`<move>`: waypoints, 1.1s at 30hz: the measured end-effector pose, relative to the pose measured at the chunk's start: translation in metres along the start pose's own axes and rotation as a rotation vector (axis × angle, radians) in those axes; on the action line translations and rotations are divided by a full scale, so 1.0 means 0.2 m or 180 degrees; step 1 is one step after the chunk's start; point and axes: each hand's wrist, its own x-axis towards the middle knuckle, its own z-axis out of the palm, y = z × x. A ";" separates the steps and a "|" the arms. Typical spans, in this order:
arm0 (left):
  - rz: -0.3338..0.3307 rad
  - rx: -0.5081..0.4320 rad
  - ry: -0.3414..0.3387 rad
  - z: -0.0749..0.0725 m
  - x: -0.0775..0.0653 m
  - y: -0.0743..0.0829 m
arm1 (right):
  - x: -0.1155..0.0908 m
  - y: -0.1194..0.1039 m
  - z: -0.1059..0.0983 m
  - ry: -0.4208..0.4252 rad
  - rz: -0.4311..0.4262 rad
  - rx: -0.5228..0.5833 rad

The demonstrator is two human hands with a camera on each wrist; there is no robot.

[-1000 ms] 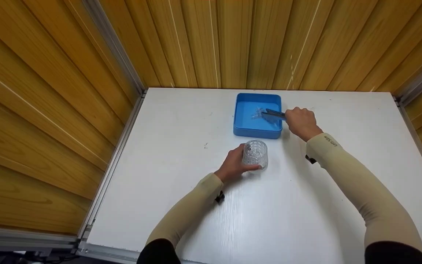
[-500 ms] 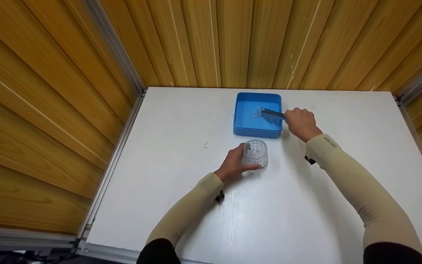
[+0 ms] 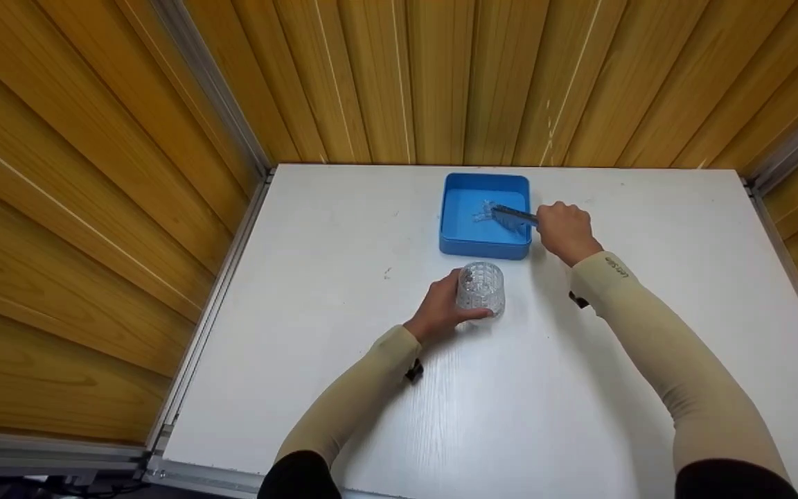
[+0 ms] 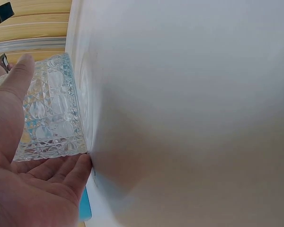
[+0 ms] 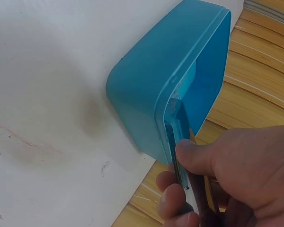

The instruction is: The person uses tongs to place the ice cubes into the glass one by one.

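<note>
My left hand holds a clear cut-pattern glass that stands upright on the white table. In the left wrist view the thumb lies along one side of the glass and the fingers reach round the other. My right hand grips a pair of dark tongs near the right rim of a blue square box. The tongs' tips reach down into the box, by a small heap of clear pieces. In the right wrist view the box wall hides most of its inside.
The white table bears the box near its back edge, with the glass just in front of it. Yellow wood-plank panels rise behind and at both sides. A metal rail borders the table's left edge.
The tongs' two arms, visibly apart a second ago, now lie closer together over the clear pieces. Both hands stay nearly in place; the whole head view shifts slightly.
</note>
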 end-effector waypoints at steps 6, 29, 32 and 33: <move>0.0016 -0.0022 0.0006 0.00 0.00 0.00 | 0.00 0.00 0.00 -0.0057 0.0046 0.0063; -0.0048 0.0002 0.0011 0.00 0.00 0.00 | -0.02 0.00 0.00 -0.0057 0.0012 0.0050; -0.0064 0.0018 0.0003 0.01 0.00 0.00 | -0.02 0.01 0.00 -0.0012 -0.0048 -0.0022; -0.0077 0.0018 0.0000 0.01 0.00 0.00 | -0.02 0.02 0.00 -0.0004 -0.0066 -0.0043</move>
